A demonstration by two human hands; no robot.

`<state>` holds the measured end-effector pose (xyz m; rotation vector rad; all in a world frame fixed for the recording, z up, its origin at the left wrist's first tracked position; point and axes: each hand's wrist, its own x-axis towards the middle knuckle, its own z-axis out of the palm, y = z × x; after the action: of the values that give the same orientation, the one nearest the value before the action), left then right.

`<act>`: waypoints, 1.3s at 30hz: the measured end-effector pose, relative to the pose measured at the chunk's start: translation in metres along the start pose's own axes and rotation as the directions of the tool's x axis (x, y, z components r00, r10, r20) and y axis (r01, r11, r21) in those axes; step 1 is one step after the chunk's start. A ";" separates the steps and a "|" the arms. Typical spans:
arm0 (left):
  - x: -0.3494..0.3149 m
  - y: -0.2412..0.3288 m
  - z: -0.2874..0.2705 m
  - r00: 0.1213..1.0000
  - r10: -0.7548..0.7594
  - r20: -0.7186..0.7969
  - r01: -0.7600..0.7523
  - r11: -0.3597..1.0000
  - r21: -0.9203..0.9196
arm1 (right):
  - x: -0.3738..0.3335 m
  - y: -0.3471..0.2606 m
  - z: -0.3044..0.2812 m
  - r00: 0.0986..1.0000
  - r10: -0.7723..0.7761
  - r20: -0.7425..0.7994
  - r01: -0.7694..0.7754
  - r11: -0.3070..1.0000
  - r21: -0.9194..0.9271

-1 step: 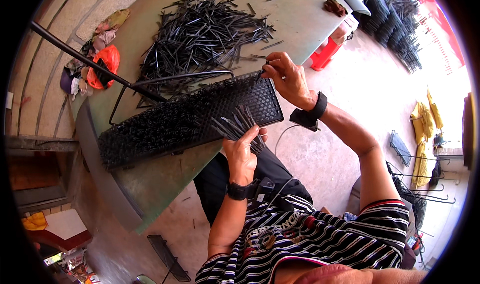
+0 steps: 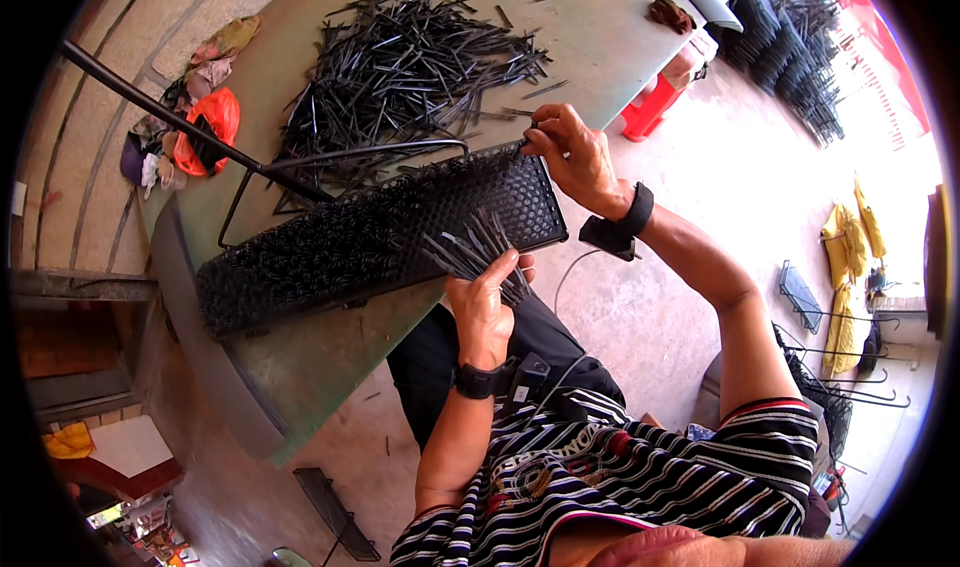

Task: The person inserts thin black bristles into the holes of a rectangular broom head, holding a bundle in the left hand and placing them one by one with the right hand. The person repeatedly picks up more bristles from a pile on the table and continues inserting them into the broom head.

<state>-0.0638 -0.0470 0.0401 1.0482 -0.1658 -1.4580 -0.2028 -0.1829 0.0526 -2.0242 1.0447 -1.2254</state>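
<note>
A long black perforated panel (image 2: 520, 192) lies tilted across the table's near edge. Dark curled strips (image 2: 300, 247) densely cover its left and middle parts, while bare holes show toward the right end. A bent metal frame and long black rod (image 2: 165, 112) reach over it from the upper left. My left hand (image 2: 485, 312) is closed round a fanned bundle of thin black strips (image 2: 480, 247), just over the panel's near edge. At the far right corner, my right hand (image 2: 575, 157) pinches a thin black strip (image 2: 516, 113); its fingertips partly hide the corner.
A heap of loose black strips (image 2: 400, 77) covers the green tabletop (image 2: 590, 27) behind the panel. An orange bag (image 2: 210, 132) and cloths lie at left. A red stool (image 2: 648, 112) stands beyond the right edge. Stacked black racks (image 2: 780, 47) and yellow cloths (image 2: 845, 267) are farther right.
</note>
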 end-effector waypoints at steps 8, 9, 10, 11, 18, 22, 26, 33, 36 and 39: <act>-0.001 0.004 0.000 1.000 -0.006 -0.023 0.006 1.000 -0.012 | 0.012 0.015 0.007 0.932 -0.298 0.209 0.354 0.874 -0.333; -0.001 0.005 0.000 1.000 -0.002 -0.031 0.002 1.000 -0.013 | 0.013 0.012 0.007 0.929 -0.286 0.236 0.357 0.863 -0.358; -0.001 0.004 0.000 1.000 0.000 -0.028 -0.001 1.000 -0.022 | 0.013 0.008 0.006 0.926 -0.273 0.262 0.359 0.851 -0.383; -0.001 0.004 0.000 1.000 0.000 -0.019 -0.001 1.000 -0.031 | 0.014 0.003 0.004 0.923 -0.258 0.286 0.361 0.836 -0.413; 0.001 -0.004 0.001 0.997 -0.010 0.074 0.009 1.000 0.022 | -0.008 -0.039 -0.005 0.665 0.399 0.631 -0.422 0.898 -0.124; 0.003 -0.012 -0.004 0.999 -0.003 0.051 0.001 1.000 0.024 | -0.006 -0.034 -0.014 0.836 0.431 0.340 -0.513 0.834 0.204; 0.001 -0.011 -0.002 0.998 0.016 0.054 -0.016 1.000 0.002 | 0.000 -0.021 -0.012 0.992 0.122 -0.042 -0.116 0.985 0.128; -0.005 -0.001 0.001 1.000 0.008 0.005 -0.008 0.999 0.049 | 0.004 0.010 -0.001 0.993 -0.114 0.008 0.114 0.987 -0.117; -0.005 0.001 0.000 0.999 -0.025 -0.031 0.026 0.998 0.055 | 0.006 0.017 0.001 0.982 -0.158 0.106 0.178 0.958 -0.226; -0.006 0.001 0.000 0.999 -0.020 -0.038 0.022 0.999 0.042 | 0.011 0.018 0.001 0.952 -0.215 0.220 0.283 0.893 -0.349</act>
<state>-0.0646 -0.0423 0.0438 1.1137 -0.1599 -1.4582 -0.2049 -0.2016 0.0440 -2.5823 1.0158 -0.9952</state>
